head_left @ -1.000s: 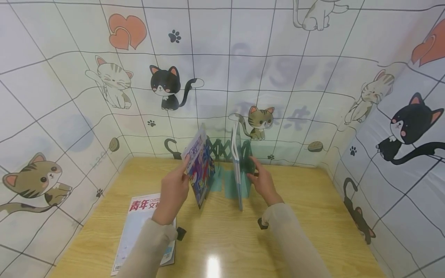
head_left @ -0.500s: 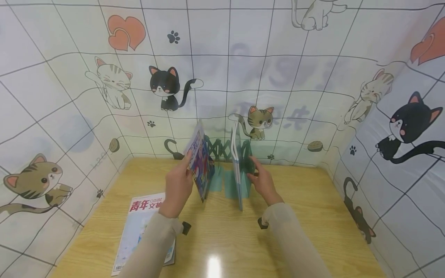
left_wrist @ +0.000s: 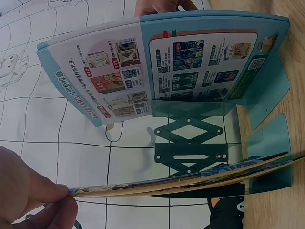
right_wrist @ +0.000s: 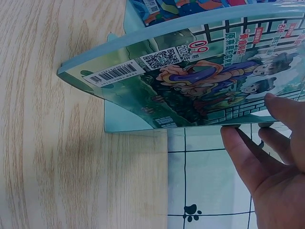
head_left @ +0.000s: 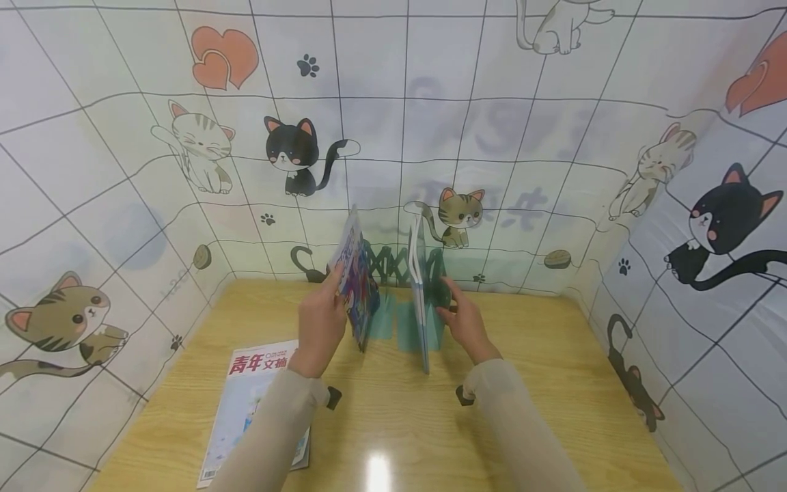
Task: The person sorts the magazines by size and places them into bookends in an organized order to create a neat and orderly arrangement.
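Observation:
My left hand [head_left: 321,324] pinches the near upper edge of a thin colourful magazine [head_left: 355,301], its fingertips at the cover's edge in the left wrist view. That magazine stands on edge at the left end of a green expanding bookend [left_wrist: 190,152], close beside another thin magazine [left_wrist: 267,160]. My right hand [head_left: 468,328] grips the bookend's right upright, thumb on the near side and fingertips at the back edge in the right wrist view. A thicker pale-blue-edged magazine [head_left: 419,301] stands against that upright, its illustrated cover seen through the green plate.
Another magazine [head_left: 246,403] with red title characters lies flat on the wooden table [head_left: 541,383] at the left, partly under my left forearm. A cloth wall [head_left: 381,137] printed with cats and grid lines encloses the table's back and sides.
My left hand has moved right and slightly back, bringing the colourful magazine closer to the bookend and more upright. The right hand stays put, and more of the flat magazine shows.

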The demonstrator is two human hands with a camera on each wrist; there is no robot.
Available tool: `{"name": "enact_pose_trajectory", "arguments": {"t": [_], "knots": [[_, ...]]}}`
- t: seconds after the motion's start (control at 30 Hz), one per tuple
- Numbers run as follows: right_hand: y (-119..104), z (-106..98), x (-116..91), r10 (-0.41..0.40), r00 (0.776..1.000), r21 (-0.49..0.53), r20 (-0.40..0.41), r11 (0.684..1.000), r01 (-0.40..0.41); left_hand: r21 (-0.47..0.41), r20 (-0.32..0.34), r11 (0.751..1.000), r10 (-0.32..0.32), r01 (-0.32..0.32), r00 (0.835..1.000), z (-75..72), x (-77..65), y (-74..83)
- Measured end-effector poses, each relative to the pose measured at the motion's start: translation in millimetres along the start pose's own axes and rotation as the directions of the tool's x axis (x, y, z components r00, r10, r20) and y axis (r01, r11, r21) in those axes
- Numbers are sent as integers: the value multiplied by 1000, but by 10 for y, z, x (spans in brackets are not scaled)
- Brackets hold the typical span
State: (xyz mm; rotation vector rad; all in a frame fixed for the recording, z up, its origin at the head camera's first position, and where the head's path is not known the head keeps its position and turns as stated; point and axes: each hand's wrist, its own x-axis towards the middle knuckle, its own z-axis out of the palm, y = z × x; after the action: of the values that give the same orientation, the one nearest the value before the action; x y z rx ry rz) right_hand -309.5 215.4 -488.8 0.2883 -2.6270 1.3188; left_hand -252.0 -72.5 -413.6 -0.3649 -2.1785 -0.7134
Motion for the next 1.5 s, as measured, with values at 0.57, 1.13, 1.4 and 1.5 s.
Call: {"name": "enact_pose_trajectory", "arguments": {"t": [0.57,1.13,1.4,1.5], "knots": [[35,3,8,-29,1000,9,-7,1000,29,44,26,999,10,-11,1000,160,36,-41],[31,6,12,-10,1000,3,-2,1000,10,61,-36,996,69,-67,997,249,-15,-6],[38,16,15,-19,1000,8,-4,1000,19,63,-23,992,108,-107,994,286,-32,39],[37,18,19,-7,1000,6,-4,1000,7,65,-15,992,107,-106,994,294,-47,59]]}}
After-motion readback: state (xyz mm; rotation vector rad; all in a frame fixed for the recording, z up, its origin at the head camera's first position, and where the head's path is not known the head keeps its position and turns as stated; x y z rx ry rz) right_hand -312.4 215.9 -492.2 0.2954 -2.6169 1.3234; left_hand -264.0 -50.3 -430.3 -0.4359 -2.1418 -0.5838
